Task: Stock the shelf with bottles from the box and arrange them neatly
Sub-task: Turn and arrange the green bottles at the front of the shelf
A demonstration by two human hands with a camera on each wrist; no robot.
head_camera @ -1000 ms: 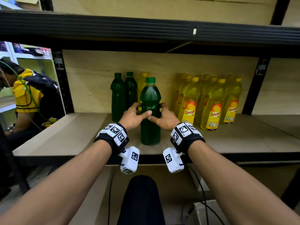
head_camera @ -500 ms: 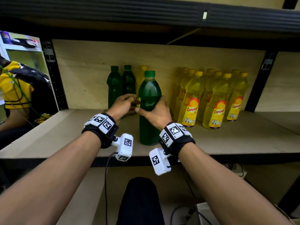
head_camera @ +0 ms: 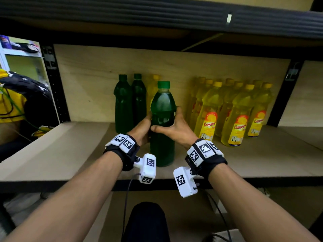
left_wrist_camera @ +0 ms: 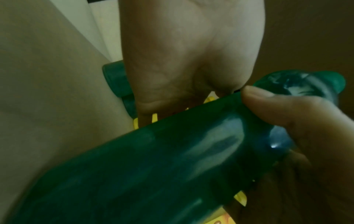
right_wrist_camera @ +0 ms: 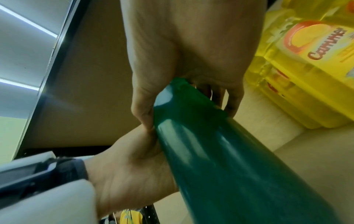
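A tall green bottle (head_camera: pixel 162 123) with a green cap stands upright on the wooden shelf (head_camera: pixel 70 151), near its front. My left hand (head_camera: pixel 142 127) grips its left side and my right hand (head_camera: pixel 172 126) grips its right side at mid height. The right wrist view shows my right thumb and fingers wrapped round the green bottle (right_wrist_camera: pixel 220 151). In the left wrist view the green bottle (left_wrist_camera: pixel 153 166) fills the lower frame under my left hand (left_wrist_camera: pixel 191 60). Two darker green bottles (head_camera: pixel 130 102) stand behind it at the back, with one yellow bottle (head_camera: pixel 153 89) beside them.
A block of several yellow labelled bottles (head_camera: pixel 232 112) stands to the right on the shelf. The upper shelf's dark beam (head_camera: pixel 157 16) hangs overhead. A person in yellow (head_camera: pixel 10 105) sits at far left beyond the black upright (head_camera: pixel 52 84). The shelf's left part is bare wood.
The green bottle has stayed on the shelf between my hands. My left hand left the bottle, reached toward the back green bottles, then returned to grip its left side.
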